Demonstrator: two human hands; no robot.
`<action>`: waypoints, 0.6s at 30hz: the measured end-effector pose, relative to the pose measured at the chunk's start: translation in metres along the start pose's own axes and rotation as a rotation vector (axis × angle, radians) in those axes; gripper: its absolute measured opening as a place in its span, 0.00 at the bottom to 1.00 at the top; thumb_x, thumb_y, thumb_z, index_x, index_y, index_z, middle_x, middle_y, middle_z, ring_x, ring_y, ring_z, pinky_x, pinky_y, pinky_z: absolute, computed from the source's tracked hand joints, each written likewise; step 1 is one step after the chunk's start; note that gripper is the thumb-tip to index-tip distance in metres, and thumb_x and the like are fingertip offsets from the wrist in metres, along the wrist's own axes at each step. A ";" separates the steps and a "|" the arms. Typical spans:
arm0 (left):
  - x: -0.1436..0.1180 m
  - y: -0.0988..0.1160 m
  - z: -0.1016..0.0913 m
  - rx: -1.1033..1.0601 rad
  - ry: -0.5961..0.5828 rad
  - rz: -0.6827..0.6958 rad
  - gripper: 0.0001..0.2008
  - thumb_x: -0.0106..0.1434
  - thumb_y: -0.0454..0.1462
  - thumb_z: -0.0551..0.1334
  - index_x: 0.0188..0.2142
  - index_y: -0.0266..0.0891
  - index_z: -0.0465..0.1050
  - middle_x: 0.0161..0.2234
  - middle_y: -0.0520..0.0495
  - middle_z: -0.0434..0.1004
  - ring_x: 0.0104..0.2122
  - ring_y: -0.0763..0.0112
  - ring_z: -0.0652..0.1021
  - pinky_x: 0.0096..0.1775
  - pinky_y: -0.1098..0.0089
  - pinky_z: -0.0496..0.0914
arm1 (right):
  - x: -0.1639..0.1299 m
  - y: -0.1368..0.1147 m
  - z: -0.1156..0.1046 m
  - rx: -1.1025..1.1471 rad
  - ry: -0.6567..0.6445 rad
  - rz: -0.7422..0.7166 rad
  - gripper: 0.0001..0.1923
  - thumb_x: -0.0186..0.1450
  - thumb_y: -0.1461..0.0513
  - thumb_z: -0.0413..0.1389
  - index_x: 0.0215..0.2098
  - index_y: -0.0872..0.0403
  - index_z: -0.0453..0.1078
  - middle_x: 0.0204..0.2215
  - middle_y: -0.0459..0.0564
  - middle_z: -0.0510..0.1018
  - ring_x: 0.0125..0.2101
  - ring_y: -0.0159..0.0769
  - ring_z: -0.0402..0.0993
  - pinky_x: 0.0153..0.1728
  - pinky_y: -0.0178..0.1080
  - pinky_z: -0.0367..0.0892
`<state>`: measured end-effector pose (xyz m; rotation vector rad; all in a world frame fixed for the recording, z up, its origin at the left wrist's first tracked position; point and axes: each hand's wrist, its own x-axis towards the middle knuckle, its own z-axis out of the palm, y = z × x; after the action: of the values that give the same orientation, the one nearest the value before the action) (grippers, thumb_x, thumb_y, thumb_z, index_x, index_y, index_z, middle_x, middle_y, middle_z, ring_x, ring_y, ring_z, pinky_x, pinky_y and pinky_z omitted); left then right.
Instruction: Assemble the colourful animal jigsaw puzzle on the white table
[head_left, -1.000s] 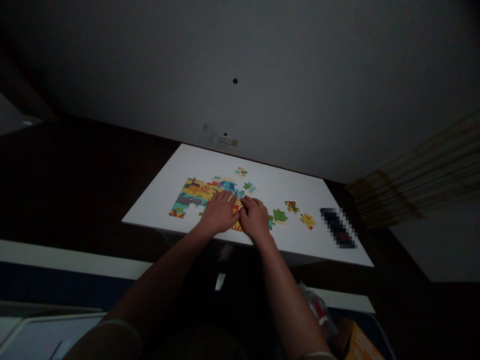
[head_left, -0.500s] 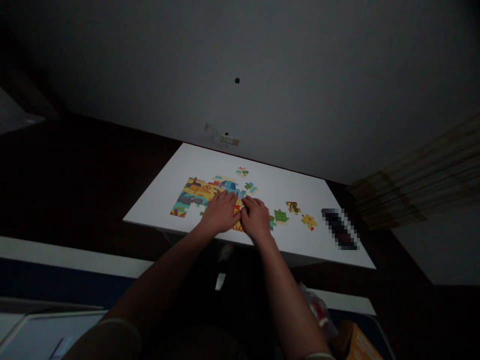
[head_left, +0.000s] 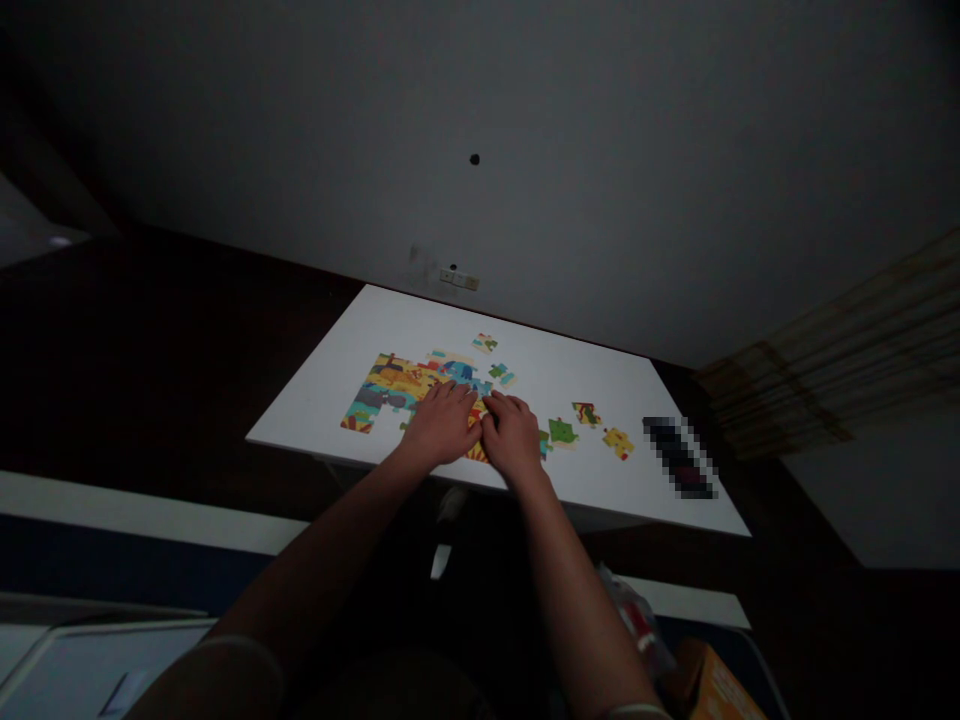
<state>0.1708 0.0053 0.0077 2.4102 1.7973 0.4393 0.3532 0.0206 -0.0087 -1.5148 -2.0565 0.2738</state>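
A partly joined colourful jigsaw puzzle [head_left: 390, 385] lies on a white table [head_left: 330, 385]. My left hand [head_left: 441, 425] rests flat on the puzzle's right part, fingers spread. Beside it, touching it, my right hand [head_left: 511, 435] also presses down on the puzzle's near right edge. Loose pieces lie to the right: a green one [head_left: 561, 432], a red and green one [head_left: 585, 412] and a yellow one [head_left: 618, 441]. Two more loose pieces [head_left: 484, 343] [head_left: 500, 374] sit behind my hands.
A dark pixelated object [head_left: 679, 457] lies near the table's right end. A grey wall [head_left: 525, 150] with a small socket plate [head_left: 458, 279] rises behind. An orange box [head_left: 712, 685] and a plastic bag sit low at the right. The room is dim.
Both hands stay pressed on the puzzle in nearly the same place; only the view has shifted slightly.
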 end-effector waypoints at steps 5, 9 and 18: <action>0.000 0.002 -0.004 0.009 0.006 0.011 0.26 0.86 0.47 0.60 0.72 0.37 0.84 0.73 0.31 0.85 0.75 0.40 0.78 0.81 0.45 0.67 | 0.000 -0.001 0.001 -0.012 -0.011 -0.003 0.25 0.78 0.63 0.56 0.66 0.52 0.89 0.72 0.62 0.88 0.72 0.63 0.80 0.77 0.65 0.73; 0.000 0.003 -0.005 0.022 0.004 0.011 0.24 0.85 0.46 0.61 0.69 0.37 0.85 0.71 0.30 0.86 0.73 0.39 0.80 0.80 0.45 0.68 | 0.002 0.003 0.002 0.026 0.057 0.065 0.28 0.75 0.64 0.53 0.68 0.55 0.85 0.65 0.66 0.91 0.66 0.60 0.84 0.73 0.62 0.74; -0.001 0.003 -0.006 0.037 0.003 0.015 0.22 0.85 0.47 0.61 0.67 0.41 0.85 0.71 0.32 0.86 0.73 0.39 0.79 0.80 0.43 0.68 | 0.000 0.005 -0.001 0.040 0.090 0.088 0.26 0.76 0.64 0.53 0.65 0.54 0.86 0.63 0.65 0.92 0.64 0.62 0.84 0.72 0.61 0.75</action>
<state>0.1717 0.0026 0.0142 2.4503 1.8054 0.4146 0.3576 0.0221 -0.0102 -1.5670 -1.9069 0.2744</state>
